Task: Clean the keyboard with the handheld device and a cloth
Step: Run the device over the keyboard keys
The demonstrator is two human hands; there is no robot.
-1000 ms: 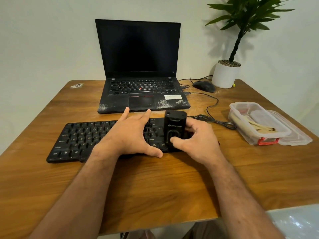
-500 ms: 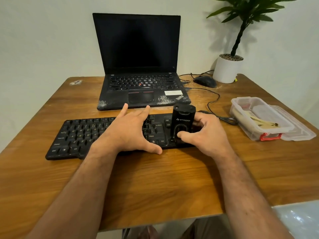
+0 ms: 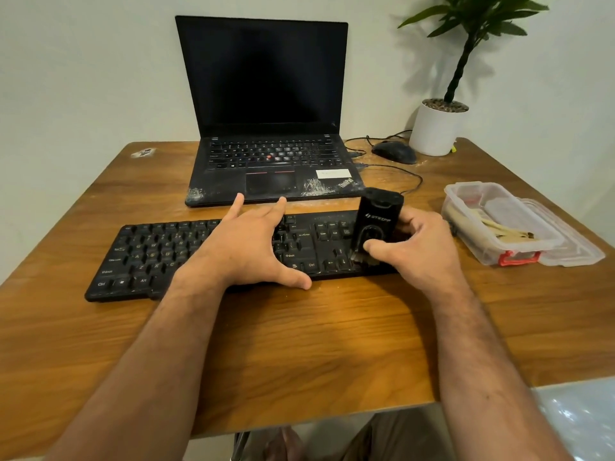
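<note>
Wood-grain tabletop (image 3: 299,354) filled the near ground, both forearms stretched across it toward the black keyboard (image 3: 159,257), which lay flat and square to the person. The left hand (image 3: 246,251) lay spread over the middle keys, fingers straight and fanned, thumb out along the front edge; I took that as bracing, so the board would not slide under the brushing. The right hand (image 3: 416,251) gripped the handheld device (image 3: 377,224), a black upright unit, fingers curled behind it and thumb pressed on its front face. It stood on the right end of the keyboard, near the arrow keys, with a small brush at its foot touching them, likely held upright so the bristles reached between the caps. No cloth was plainly visible; something pale lay in the clear plastic container (image 3: 499,224) to the right, but I could not tell what. Behind stood the open laptop (image 3: 266,94), dusty along its palm rest, then a mouse (image 3: 394,152) and a potted plant (image 3: 436,128) against the wall.
</note>
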